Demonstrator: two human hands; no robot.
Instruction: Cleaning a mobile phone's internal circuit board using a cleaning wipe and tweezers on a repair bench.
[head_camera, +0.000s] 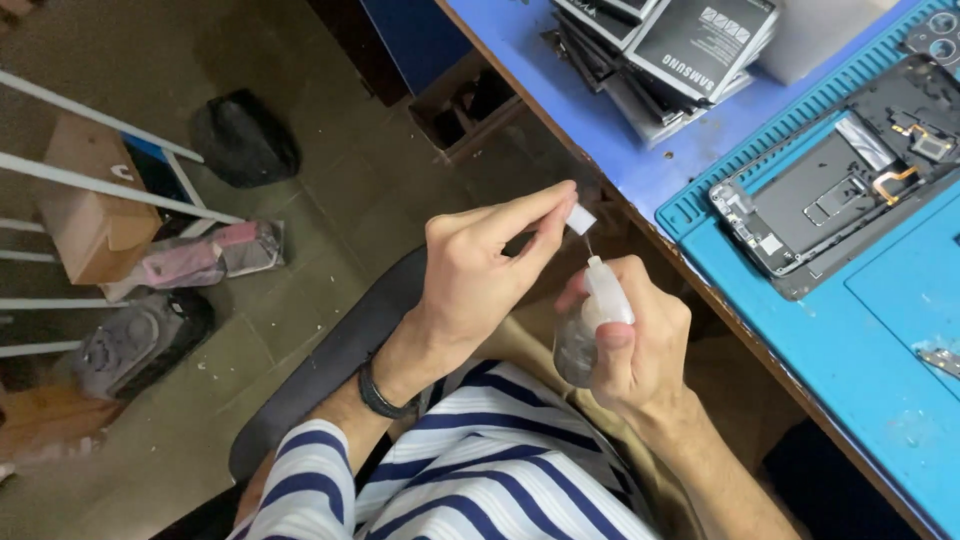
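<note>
Fingers (548, 215) of the left hand (480, 275) pinch a small white pad (581, 220); right hand (630, 345) fingers wrap a clear needle-tip bottle (590, 320) just below.

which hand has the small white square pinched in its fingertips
The left hand pinches the small white square between thumb and forefinger. The right hand instead wraps around a clear squeeze bottle, its thin nozzle pointing up at the square.

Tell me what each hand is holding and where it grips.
The left hand pinches a small white piece at its edge between fingertips. The right hand wraps the body of a clear needle-tip bottle.
</note>
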